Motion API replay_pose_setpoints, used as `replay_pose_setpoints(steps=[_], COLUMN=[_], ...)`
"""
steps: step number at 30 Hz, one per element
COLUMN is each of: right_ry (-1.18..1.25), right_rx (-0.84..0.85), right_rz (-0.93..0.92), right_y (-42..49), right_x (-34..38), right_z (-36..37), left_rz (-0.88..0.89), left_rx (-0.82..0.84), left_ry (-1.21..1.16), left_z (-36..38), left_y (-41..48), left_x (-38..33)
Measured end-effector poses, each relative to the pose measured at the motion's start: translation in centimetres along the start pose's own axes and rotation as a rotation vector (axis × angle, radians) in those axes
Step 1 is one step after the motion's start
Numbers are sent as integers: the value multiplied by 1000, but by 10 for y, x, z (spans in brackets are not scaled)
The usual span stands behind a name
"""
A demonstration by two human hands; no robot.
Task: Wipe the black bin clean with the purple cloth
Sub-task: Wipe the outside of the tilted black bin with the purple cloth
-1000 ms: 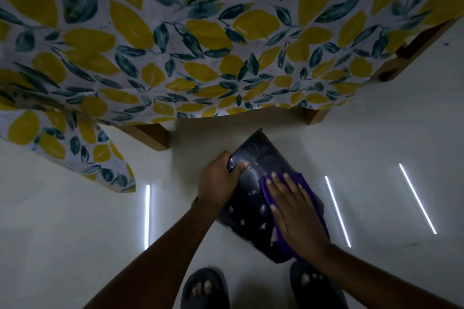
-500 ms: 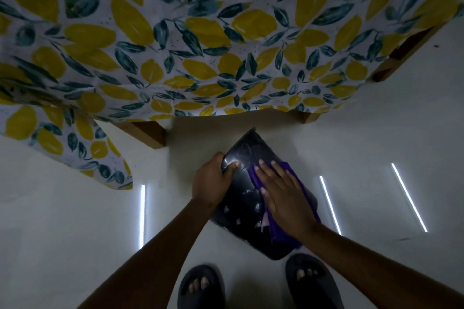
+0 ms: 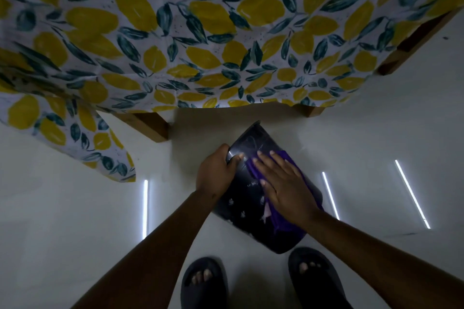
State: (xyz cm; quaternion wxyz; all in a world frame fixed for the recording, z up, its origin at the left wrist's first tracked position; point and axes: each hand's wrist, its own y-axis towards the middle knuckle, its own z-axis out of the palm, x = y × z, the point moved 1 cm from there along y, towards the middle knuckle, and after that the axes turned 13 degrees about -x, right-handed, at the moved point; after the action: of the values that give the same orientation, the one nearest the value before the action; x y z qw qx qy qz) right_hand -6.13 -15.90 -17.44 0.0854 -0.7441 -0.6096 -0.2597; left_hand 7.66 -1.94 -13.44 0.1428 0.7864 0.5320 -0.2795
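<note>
Black bin (image 3: pixel 247 211): tilted on the floor before the cloth-draped table (image 3: pixel 200 45); glossy, probably light, stiff, slippery. Left hand (image 3: pixel 213 173) clamped around its upper edge, a sound hold. Right hand (image 3: pixel 286 183), fingers spread flat, pressed the soft purple cloth (image 3: pixel 288 223) against its side.

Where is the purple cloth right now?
In the head view, the purple cloth is pressed flat under the right hand against the side of the black bin, low in the middle, above the sandals.

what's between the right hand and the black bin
In the head view, the purple cloth lies pressed flat under the right hand against the side of the black plastic bin.
</note>
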Motion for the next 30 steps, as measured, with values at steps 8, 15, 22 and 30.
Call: replay_pose_setpoints(steps=[8,15,22,30], right_ry=[109,207,-159,59], right_rx=[-47,-17,62,-63], right_rz=[230,311,-32,253], right_y=[23,37,-14,16], right_x=[-5,-26,12,-16], right_z=[1,-4,1,-3], left_rz=[-9,27,-32,-44], left_rx=[39,31,72,139], left_ry=[24,21,29,10], left_z=[0,6,10,16], left_y=[4,11,17,36], left_x=[-5,-12,-6,-32])
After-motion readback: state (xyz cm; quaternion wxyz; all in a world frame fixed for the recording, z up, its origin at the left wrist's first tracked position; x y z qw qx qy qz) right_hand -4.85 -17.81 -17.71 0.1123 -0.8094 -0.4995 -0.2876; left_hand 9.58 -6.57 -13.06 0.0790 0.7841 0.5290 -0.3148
